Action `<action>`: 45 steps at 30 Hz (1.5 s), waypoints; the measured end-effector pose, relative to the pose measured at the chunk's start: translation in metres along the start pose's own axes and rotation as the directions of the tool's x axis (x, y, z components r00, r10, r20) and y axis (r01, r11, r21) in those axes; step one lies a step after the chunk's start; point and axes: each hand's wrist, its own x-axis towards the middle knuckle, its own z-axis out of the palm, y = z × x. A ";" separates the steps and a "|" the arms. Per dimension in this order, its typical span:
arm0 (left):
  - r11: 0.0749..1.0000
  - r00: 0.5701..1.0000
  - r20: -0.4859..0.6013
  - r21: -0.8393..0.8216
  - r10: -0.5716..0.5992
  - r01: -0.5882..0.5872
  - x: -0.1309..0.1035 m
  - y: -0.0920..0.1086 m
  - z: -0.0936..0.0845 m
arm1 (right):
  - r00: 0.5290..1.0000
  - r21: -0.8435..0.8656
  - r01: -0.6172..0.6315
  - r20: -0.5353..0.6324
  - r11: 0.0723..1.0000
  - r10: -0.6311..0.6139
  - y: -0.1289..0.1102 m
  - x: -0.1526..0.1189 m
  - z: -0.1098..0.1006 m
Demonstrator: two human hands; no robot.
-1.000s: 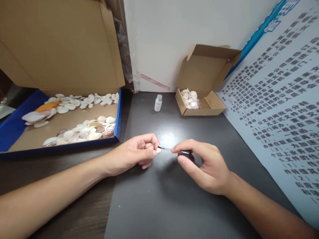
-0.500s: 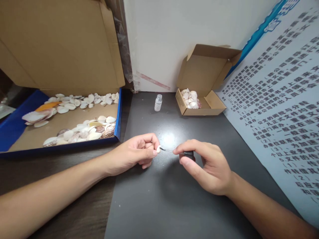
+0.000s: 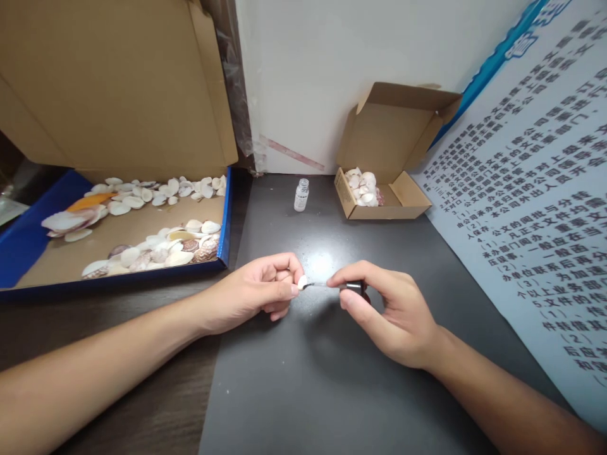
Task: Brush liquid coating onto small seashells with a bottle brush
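Note:
My left hand (image 3: 268,287) pinches a small white seashell (image 3: 302,282) between thumb and forefinger, above the dark grey mat. A thin brush with a black cap (image 3: 355,288) is gripped by my right hand (image 3: 391,309), thumb below and forefinger stretched along its clear stem. Its dark tip touches or nearly touches the shell; the exact contact is too small to tell. Behind both hands a little clear glass bottle (image 3: 301,196) with a label stands upright and uncapped on the mat.
At left, a large blue cardboard box (image 3: 226,218) with raised lid holds white and brown shells in two rows. A small brown box (image 3: 384,215), lid up, contains more shells at back right. A printed sheet (image 3: 535,240) slants along the right; a white panel (image 3: 303,82) rises behind.
My right hand has shifted slightly left and up, and the brush tip now sits lower on the shell. The left hand stays almost still.

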 end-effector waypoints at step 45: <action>1.000 1.000 -0.018 0.001 -0.010 0.010 0.000 0.001 0.001 | 0.999 0.090 -0.030 0.032 0.996 0.027 0.002 -0.001 -0.003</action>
